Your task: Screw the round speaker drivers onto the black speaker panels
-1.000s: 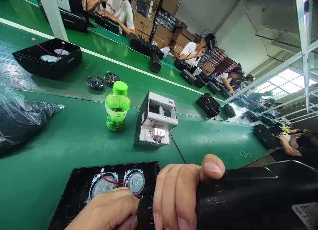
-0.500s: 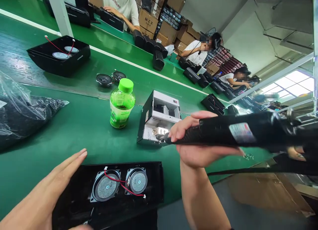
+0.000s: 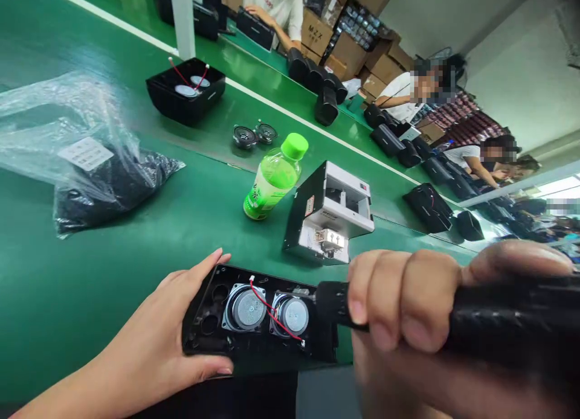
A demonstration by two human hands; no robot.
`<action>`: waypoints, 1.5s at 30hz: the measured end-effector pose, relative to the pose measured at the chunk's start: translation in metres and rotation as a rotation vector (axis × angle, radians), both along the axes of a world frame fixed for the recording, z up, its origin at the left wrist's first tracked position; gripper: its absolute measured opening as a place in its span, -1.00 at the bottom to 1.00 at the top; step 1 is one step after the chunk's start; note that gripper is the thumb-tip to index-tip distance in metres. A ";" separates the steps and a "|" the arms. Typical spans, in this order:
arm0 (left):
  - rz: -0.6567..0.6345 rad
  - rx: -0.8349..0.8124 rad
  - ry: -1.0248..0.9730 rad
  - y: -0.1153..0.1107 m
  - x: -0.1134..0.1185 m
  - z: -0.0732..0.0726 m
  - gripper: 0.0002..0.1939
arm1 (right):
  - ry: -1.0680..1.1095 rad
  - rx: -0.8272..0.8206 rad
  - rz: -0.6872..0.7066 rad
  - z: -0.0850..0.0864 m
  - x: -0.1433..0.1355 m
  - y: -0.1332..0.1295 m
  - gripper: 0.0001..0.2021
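At the near edge of the bench lies a black speaker housing [image 3: 212, 342], its open side up. Two round speaker drivers [image 3: 247, 309] sit side by side in it, with thin red wires [image 3: 284, 328] and small white plugs across them. My left hand [image 3: 158, 322] grips the housing's left end, thumb on the near edge and fingers at the far edge. My right hand [image 3: 408, 301] is wrapped round a black electric screwdriver [image 3: 512, 322], held nearly level. Its front end points left over the housing's right end; whether the tip touches cannot be made out.
Beyond the housing stand a white-and-black screw feeder [image 3: 312, 207] and a green-capped bottle [image 3: 272, 180]. A plastic bag of black parts [image 3: 118, 189] lies left. Farther back are two loose drivers [image 3: 245, 137] and another housing [image 3: 185, 102]. Several people work across the bench.
My left hand has closed on the housing's end. My right hand has brought the screwdriver from beside the screw feeder down towards the housing's right end. The view has shifted left.
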State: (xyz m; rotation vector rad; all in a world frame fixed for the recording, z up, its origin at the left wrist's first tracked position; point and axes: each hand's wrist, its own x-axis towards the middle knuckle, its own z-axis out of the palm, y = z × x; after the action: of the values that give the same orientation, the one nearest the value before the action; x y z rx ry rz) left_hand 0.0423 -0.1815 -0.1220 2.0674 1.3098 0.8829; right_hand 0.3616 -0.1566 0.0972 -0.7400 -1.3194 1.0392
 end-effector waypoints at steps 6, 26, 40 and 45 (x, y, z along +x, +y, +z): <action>-0.027 0.073 -0.051 0.004 0.008 0.001 0.51 | -0.076 -0.042 0.174 -0.014 -0.055 0.021 -0.74; -0.054 0.073 -0.135 0.007 0.015 0.014 0.39 | -0.120 -0.171 0.179 -0.032 -0.074 0.052 -0.46; -0.057 -0.015 -0.144 0.003 0.014 0.018 0.46 | -0.087 -0.149 0.150 -0.039 -0.083 0.058 -0.43; -0.058 -0.011 -0.140 0.003 0.013 0.020 0.35 | 0.029 -0.049 0.133 -0.060 -0.095 0.055 -0.39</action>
State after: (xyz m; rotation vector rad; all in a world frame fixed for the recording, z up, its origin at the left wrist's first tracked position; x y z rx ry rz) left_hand 0.0557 -0.1782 -0.1019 1.9867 1.1722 0.9741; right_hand 0.2662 -0.1021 0.0367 -0.6786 -1.3367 1.1880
